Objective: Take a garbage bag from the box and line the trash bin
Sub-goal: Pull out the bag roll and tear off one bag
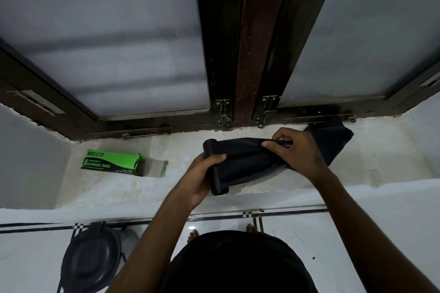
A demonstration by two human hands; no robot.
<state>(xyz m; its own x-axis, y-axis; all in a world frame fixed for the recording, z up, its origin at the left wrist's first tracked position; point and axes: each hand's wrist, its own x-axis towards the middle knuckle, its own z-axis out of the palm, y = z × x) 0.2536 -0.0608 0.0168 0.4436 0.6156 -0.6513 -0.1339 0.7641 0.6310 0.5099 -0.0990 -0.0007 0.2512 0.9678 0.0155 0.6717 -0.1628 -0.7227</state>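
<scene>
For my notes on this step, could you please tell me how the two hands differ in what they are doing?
The left hand grips the bag roll around its body; the right hand pinches the unrolled bag at its top edge. The left hand sits nearer the person, the right nearer the window. Both hold black plastic above the ledge.

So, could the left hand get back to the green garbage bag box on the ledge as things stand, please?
Probably yes: the box lies in the open on the ledge, nothing between, but the left hand holds the roll.

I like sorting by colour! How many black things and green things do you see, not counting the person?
Black: 2, the roll of garbage bags and the trash bin
Green: 1, the box
Total: 3
</scene>
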